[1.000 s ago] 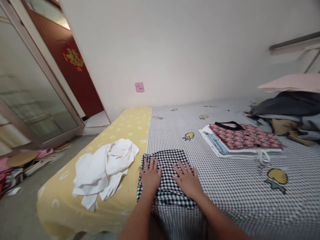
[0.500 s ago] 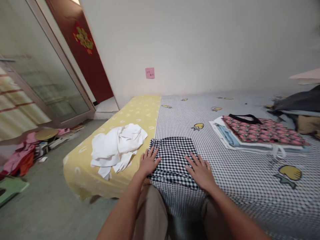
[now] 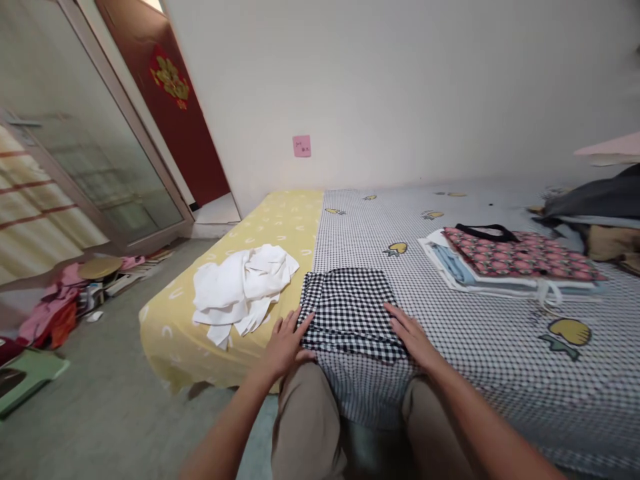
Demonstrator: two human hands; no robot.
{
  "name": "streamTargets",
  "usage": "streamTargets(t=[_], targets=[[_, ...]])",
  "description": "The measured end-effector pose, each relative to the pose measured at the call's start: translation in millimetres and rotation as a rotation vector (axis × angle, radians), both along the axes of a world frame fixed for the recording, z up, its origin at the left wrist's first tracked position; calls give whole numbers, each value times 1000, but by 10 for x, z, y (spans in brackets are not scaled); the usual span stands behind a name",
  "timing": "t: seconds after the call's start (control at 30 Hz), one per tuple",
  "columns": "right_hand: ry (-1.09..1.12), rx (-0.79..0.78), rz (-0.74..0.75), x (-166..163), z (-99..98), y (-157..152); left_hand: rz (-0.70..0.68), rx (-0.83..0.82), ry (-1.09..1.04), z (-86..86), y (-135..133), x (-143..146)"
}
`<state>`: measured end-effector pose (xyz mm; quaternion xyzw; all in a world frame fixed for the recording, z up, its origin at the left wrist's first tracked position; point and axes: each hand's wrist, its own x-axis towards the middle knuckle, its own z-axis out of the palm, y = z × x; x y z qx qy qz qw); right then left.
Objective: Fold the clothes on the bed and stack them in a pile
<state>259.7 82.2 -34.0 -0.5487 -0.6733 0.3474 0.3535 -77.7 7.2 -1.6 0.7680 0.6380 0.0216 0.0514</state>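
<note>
A folded black-and-white checked garment (image 3: 350,308) lies near the bed's front edge. My left hand (image 3: 285,343) rests at its left side with fingers stretched flat, touching the cloth's edge. My right hand (image 3: 411,333) lies flat at its right side, fingers spread along that edge. Neither hand grips anything. A crumpled white garment (image 3: 245,288) lies on the yellow sheet (image 3: 280,227) to the left of the checked one.
A folded stack topped by a pink patterned garment (image 3: 520,257) sits on the checked bedsheet (image 3: 475,347) to the right. Dark and tan clothes (image 3: 600,213) pile up at far right. Clutter (image 3: 65,307) lies on the floor by a glass door at left.
Both hands slid from the top of the checked garment outward and back to its left and right edges. The camera pulled back and turned left.
</note>
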Motion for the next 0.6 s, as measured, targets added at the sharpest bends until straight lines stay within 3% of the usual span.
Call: streamTargets(t=[0.1,0.2,0.3,0.37,0.47,0.53,0.6], targets=[[484,-64,-71,75,10,-228,-30,117,165,-30,-73,24],[940,-56,-353,90,-47,-564,-58,195,252,-42,-35,42],[1052,-82,-588,43,-190,-963,-104,168,204,-16,88,-17],[935,-156,-524,-42,-330,-1220,-134,144,123,32,190,-80],[784,-462,-210,-254,-576,-1479,-165,152,56,147,320,-117],[724,-675,-16,-419,-713,-1524,-171,170,57,243,371,-87],[673,-750,125,-569,-776,-1480,-168,192,52,339,389,-34]])
